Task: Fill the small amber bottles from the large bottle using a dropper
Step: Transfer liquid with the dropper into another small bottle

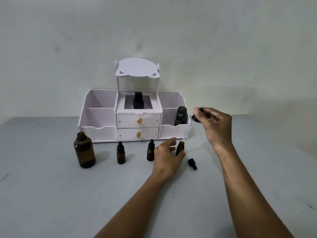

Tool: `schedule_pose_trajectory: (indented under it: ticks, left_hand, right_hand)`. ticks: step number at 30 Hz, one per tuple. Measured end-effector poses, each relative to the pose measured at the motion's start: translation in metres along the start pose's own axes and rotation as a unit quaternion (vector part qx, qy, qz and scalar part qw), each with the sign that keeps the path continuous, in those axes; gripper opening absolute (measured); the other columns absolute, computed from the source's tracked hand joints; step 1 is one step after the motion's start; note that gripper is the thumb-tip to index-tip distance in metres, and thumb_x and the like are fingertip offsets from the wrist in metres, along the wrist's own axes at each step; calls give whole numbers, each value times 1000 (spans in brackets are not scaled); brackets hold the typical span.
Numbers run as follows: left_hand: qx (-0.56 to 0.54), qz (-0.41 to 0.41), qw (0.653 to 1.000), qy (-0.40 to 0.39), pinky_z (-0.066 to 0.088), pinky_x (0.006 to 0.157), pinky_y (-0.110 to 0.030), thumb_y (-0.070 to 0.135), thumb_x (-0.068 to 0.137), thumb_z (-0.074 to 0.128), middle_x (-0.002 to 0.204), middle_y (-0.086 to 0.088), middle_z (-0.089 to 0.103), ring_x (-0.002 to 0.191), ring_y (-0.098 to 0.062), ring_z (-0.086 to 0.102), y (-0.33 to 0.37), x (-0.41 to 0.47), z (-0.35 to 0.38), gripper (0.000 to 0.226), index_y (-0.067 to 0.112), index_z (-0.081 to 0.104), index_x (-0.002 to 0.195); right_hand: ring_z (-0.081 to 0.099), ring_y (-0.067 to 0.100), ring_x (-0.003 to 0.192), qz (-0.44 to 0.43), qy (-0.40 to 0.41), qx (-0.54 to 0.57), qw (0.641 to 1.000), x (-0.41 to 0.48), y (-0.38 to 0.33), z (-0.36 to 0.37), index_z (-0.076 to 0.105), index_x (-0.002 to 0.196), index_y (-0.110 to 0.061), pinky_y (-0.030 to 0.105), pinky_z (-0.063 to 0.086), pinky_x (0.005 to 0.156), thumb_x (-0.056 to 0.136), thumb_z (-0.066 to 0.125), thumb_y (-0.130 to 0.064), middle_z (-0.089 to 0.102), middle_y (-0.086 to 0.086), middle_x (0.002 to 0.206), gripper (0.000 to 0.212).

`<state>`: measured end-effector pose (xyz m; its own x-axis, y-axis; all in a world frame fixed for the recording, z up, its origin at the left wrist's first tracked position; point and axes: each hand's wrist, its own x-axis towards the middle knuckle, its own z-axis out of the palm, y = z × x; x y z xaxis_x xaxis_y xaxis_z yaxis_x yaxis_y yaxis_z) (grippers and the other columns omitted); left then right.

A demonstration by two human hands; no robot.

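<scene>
Right grip pinches dropper, tip just above open small bottle

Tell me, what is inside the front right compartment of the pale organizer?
One dark green Kahf bottle stands there. The compartment's front wall hides its base and anything lying low on the floor.

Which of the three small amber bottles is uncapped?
The rightmost small bottle, held by the left hand: its neck is bare. The middle small bottle and leftmost small bottle both wear black dropper caps.
</scene>
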<state>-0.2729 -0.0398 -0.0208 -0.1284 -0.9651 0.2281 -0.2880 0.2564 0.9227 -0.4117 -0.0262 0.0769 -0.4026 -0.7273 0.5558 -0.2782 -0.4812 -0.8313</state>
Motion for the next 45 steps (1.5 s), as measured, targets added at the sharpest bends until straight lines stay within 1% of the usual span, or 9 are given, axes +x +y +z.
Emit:
schedule_pose_trajectory:
  ticks: [6,10,18,22,27,33,38,41,45]
  left_hand:
    - [30,8,999,8,54,97,-26,25,79,81,113,4,75,100,-7,70,-5,11,10,49,18,69,125]
    - [16,27,999,7,52,90,-16,14,81,78,97,7,77,91,-4,71,-11,9,12,31,20,76,111]
    - [2,24,1000,4,49,88,-10,12,81,78,93,10,75,91,-2,71,-14,6,8,29,19,77,109]
    - [-1,20,1000,2,47,86,-6,11,81,78,89,14,73,90,-1,71,-12,5,7,29,19,77,109]
    - [-2,22,1000,1,52,92,-16,11,81,78,97,8,77,92,-3,71,-11,4,6,30,18,76,111]
    - [-4,20,1000,3,55,96,-23,13,81,79,100,6,77,94,-4,71,-13,4,7,32,18,76,113]
    - [17,5,1000,-8,49,99,-20,20,81,81,124,0,70,107,-8,65,-13,-1,3,60,14,60,137]
    - [8,-5,1000,-18,48,101,-21,23,84,79,129,2,65,109,-7,62,-12,-16,-7,61,18,55,141]
    - [8,19,1000,-3,50,86,-10,27,87,77,118,11,68,100,-3,66,-1,-42,-33,50,25,61,134]
  right_hand:
    - [71,14,71,6,-7,-20,1000,4,12,-2,78,84,-16,48,59,88,86,75,-15,75,-4,71,3]
    - [71,16,73,12,-15,-28,999,1,20,1,78,81,-20,45,59,87,86,76,-17,76,-2,73,6]
    - [69,11,69,3,-10,-43,999,1,25,4,78,86,-5,17,53,72,86,76,-13,75,6,75,8]
    - [65,5,65,-13,-8,-65,998,0,26,6,76,82,0,13,49,68,85,75,-9,73,8,72,10]
    - [62,-2,61,-22,-6,-77,997,-1,25,7,75,80,3,10,46,65,85,75,-7,71,7,71,11]
    - [66,4,66,-9,-12,-86,996,-2,23,7,78,85,-4,13,50,68,86,75,-14,75,5,75,10]
    - [71,12,71,-11,7,-57,998,-1,15,5,78,86,-7,21,56,73,85,76,-17,76,5,76,10]
    - [72,16,74,-29,26,-29,999,0,6,6,78,88,-9,25,57,76,86,75,-17,76,6,79,9]
    - [73,19,78,-54,41,31,997,-4,-13,13,77,93,-14,30,58,79,87,75,-16,76,-2,82,6]
